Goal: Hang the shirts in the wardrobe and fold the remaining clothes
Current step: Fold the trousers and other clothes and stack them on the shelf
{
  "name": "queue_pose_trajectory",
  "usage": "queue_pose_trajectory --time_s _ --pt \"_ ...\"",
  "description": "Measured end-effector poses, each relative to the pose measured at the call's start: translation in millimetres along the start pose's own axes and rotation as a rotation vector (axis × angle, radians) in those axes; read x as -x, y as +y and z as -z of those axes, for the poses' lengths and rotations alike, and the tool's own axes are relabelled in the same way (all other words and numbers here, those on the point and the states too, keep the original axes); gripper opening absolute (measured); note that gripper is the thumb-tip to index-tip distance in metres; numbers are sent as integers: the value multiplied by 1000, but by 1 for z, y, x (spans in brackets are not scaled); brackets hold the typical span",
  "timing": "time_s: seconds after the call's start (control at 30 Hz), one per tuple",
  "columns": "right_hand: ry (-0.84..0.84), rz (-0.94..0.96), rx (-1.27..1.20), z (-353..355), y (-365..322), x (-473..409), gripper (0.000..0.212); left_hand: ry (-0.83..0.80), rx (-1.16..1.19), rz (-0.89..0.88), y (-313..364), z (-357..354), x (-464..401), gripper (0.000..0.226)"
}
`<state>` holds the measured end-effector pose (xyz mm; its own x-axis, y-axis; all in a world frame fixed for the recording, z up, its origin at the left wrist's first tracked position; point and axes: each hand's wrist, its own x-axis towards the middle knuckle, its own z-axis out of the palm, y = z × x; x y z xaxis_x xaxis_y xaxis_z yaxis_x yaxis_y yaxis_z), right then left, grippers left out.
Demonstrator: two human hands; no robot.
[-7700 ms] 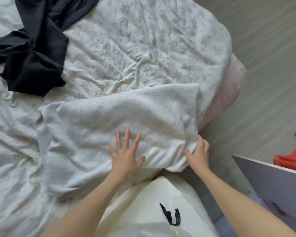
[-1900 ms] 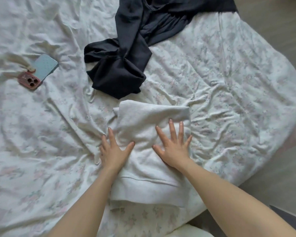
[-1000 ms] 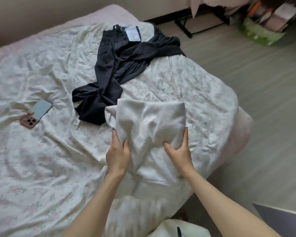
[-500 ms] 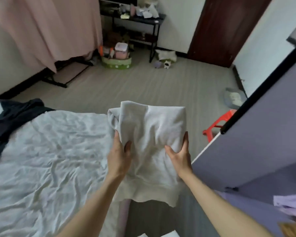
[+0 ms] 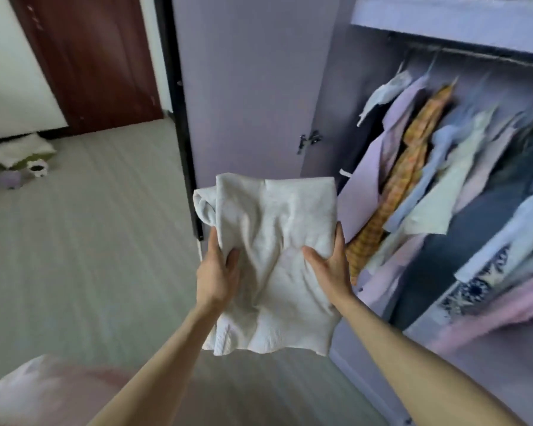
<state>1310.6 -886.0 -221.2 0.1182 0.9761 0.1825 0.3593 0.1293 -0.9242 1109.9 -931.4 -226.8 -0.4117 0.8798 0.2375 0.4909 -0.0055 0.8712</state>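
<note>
A folded white sweatshirt [image 5: 274,241] hangs in the air in front of me, its ribbed hem drooping toward me. My left hand [image 5: 217,272] grips its left edge, thumb on top. My right hand [image 5: 331,267] grips its right edge the same way. The lilac wardrobe [image 5: 443,23] stands open at the right, just beyond the sweatshirt. Several shirts [image 5: 419,167] hang from its rail, among them an orange checked one and pale blue and lilac ones.
The wardrobe's open lilac door [image 5: 250,87] stands straight ahead behind the sweatshirt. A dark red room door [image 5: 86,56] is at the far left. Small items [image 5: 22,164] lie on the grey floor at the left. A pink bed corner [image 5: 43,392] shows at the bottom left.
Both hands pressed the folded sweatshirt on the bed, then lifted it by its sides. I have turned right from the bed, and the open wardrobe is now before me.
</note>
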Motion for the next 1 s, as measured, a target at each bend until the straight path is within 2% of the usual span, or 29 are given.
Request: queue_pose_trajectory --time_s 0.17,0.27,0.47,0.6,0.67,0.77,0.87,1.0 --pt "258 100 -45 65 -35 -33 85 -150 111 -235 80 -39 -54 61" --pt "346 157 -60 104 -59 -55 85 -191 180 -328 131 -57 -78 58" --pt "496 283 -32 181 -124 -102 90 -183 299 -527 245 -80 -118 56" --pt "554 467 -99 233 -176 -134 75 -158 401 -660 326 -90 -143 56" --pt "601 528 -90 259 -201 -150 75 -148 457 -715 365 -94 -155 55" --pt "655 581 -72 301 -238 -177 87 -124 545 -779 423 -103 -174 53" --pt "687 623 -11 339 -272 -201 89 -118 621 -805 475 -116 -194 51" --pt "731 568 77 388 -303 -238 86 -172 655 -789 533 -142 -224 49"
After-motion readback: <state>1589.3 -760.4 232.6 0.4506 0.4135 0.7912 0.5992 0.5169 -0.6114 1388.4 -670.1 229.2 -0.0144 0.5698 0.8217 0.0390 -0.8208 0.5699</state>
